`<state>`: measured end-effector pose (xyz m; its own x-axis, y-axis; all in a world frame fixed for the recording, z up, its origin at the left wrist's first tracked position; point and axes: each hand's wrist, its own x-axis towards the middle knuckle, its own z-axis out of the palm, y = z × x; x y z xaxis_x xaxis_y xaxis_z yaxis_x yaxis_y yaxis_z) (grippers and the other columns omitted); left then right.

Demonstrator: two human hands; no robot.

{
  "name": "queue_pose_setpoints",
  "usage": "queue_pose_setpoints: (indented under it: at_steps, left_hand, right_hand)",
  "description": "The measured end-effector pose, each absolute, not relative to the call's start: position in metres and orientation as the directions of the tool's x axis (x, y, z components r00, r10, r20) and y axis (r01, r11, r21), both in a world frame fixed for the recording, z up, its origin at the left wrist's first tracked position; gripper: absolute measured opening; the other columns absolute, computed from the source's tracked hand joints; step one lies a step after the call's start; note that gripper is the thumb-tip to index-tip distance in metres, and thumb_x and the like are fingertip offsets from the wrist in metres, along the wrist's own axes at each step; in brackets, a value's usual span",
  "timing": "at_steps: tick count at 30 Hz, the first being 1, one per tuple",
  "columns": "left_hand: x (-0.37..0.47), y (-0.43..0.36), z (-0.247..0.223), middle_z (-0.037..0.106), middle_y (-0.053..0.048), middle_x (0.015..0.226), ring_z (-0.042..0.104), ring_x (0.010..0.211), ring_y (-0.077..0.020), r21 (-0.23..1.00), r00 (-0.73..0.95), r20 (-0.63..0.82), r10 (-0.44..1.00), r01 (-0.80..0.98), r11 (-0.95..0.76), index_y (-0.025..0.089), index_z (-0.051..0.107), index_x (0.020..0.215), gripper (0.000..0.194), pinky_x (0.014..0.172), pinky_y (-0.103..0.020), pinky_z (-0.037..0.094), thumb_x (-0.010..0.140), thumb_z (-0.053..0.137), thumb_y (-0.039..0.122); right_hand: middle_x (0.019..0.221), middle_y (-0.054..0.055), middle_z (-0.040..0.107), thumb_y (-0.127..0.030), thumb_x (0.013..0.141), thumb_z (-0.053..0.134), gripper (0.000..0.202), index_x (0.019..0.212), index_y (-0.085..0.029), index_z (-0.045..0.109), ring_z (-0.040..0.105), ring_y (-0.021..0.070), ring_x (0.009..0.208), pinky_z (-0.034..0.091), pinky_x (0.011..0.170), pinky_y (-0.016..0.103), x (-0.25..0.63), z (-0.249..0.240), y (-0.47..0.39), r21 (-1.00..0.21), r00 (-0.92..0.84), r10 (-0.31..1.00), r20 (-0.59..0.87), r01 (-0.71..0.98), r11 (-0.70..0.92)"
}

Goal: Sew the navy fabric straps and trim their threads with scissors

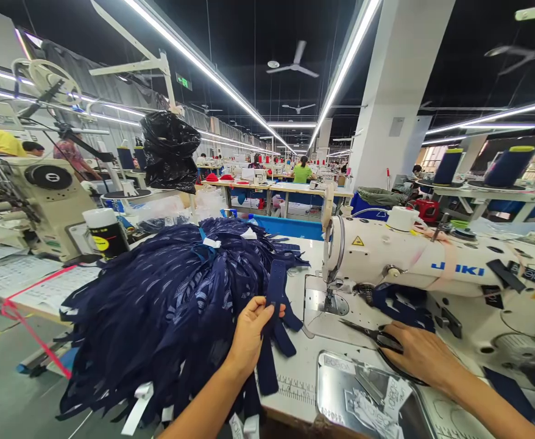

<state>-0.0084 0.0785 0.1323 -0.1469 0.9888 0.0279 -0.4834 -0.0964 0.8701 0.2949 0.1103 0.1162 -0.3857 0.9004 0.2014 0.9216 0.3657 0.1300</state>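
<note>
My left hand (250, 335) pinches a navy fabric strap (275, 286) between thumb and fingers, at the right edge of a big pile of navy garment pieces (171, 292). The strap stands up above the hand, and another length hangs below. On the sewing machine bed, my right hand (420, 353) is closed around the handles of black scissors (363, 330), whose blades point left toward the needle plate (326, 302). The white sewing machine (386, 247) stands just beyond the scissors. Part of the scissor handles is hidden under my fingers.
A metal tray (329, 396) with white labels is set into the table near my right forearm. Navy cloth (402, 308) lies under the machine arm. A spray can (106, 233) stands left of the pile, beside another machine (50, 201). Dark thread cones (507, 167) are at right.
</note>
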Motion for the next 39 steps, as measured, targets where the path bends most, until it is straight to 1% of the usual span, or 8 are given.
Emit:
queue_pose_setpoints:
  at_steps: [10,18,23,25,27,29,31,39]
  left_hand:
    - [-0.006,0.075,0.133,0.068,-0.002,0.069,0.063,0.066,-0.0139,0.845,-0.189,0.04,0.981,-0.518,-0.135,0.015,0.055,0.072,0.025,0.066,-0.021,0.046,0.058,0.072,0.025]
    - [0.002,0.073,0.135,0.068,-0.002,0.068,0.065,0.071,-0.0177,0.845,-0.178,0.054,0.982,-0.517,-0.14,0.015,0.054,0.073,0.025,0.068,-0.026,0.048,0.059,0.071,0.027]
    - [-0.001,0.074,0.124,0.068,-0.003,0.07,0.064,0.07,-0.0178,0.909,-0.267,0.293,0.918,-0.221,-0.354,0.016,0.056,0.075,0.014,0.069,-0.029,0.05,0.068,0.063,0.026]
    - [-0.004,0.072,0.12,0.068,-0.004,0.079,0.064,0.075,-0.0177,0.812,-0.26,0.581,0.771,0.119,-0.572,0.017,0.06,0.075,0.005,0.071,-0.03,0.05,0.071,0.06,0.019]
    - [-0.006,0.07,0.118,0.066,-0.005,0.091,0.062,0.086,-0.0188,0.517,-0.104,0.843,0.528,0.43,-0.74,0.019,0.062,0.079,0.014,0.078,-0.034,0.048,0.071,0.057,0.009]
    - [-0.006,0.069,0.118,0.064,-0.006,0.098,0.057,0.096,-0.0209,0.222,0.076,0.943,0.323,0.58,-0.783,0.02,0.062,0.085,0.024,0.083,-0.04,0.045,0.071,0.056,0.002]
    - [-0.005,0.068,0.119,0.062,-0.008,0.101,0.054,0.101,-0.0228,0.078,0.159,0.96,0.23,0.639,-0.766,0.02,0.061,0.088,0.029,0.083,-0.043,0.046,0.07,0.055,-0.001]
    - [0.001,0.069,0.119,0.061,-0.009,0.101,0.05,0.105,-0.0239,0.112,0.175,0.938,0.298,0.661,-0.742,0.018,0.057,0.091,0.024,0.081,-0.044,0.046,0.074,0.052,0.003]
  right_hand:
    - [0.078,0.009,0.065,-0.024,0.078,0.045,0.018,0.077,-0.018,0.062,0.059,0.0279,0.079,0.044,0.064,0.038,0.283,0.122,0.108,0.129,-0.43,0.824,0.368,0.902,0.413]
    - [0.08,0.006,0.062,-0.031,0.083,0.039,0.024,0.082,-0.018,0.059,0.056,0.0191,0.075,0.042,0.068,0.032,0.19,0.152,0.092,-0.539,-0.516,0.797,0.314,0.595,0.597]
    - [0.073,0.008,0.063,-0.055,0.079,0.037,0.047,0.086,-0.013,0.057,0.057,0.0171,0.061,0.043,0.064,0.032,0.161,0.161,0.093,-0.979,-0.429,0.898,0.096,0.122,0.163]
    - [0.069,0.008,0.064,-0.064,0.076,0.033,0.058,0.081,-0.012,0.057,0.058,0.0165,0.056,0.043,0.065,0.033,0.16,0.163,0.094,-0.993,-0.496,0.867,-0.047,-0.074,-0.096]
    - [0.067,0.009,0.064,-0.069,0.073,0.031,0.063,0.076,-0.012,0.058,0.059,0.017,0.056,0.043,0.065,0.033,0.165,0.164,0.094,-0.955,-0.611,0.784,-0.112,-0.151,-0.255]
    - [0.067,0.009,0.064,-0.066,0.071,0.041,0.058,0.074,-0.011,0.06,0.059,0.017,0.057,0.042,0.062,0.031,0.171,0.164,0.092,-0.953,-0.681,0.72,-0.131,-0.113,-0.28]
    - [0.064,0.005,0.062,-0.054,0.065,0.058,0.044,0.073,-0.012,0.06,0.056,0.0145,0.054,0.04,0.055,0.026,0.175,0.163,0.089,-0.975,-0.672,0.724,-0.156,-0.014,-0.224]
    - [0.053,-0.005,0.044,-0.02,0.069,0.052,0.012,0.059,-0.014,0.056,0.035,0.0073,0.05,0.029,0.048,0.02,0.177,0.158,0.078,-0.942,-0.527,0.845,0.093,0.228,0.246]
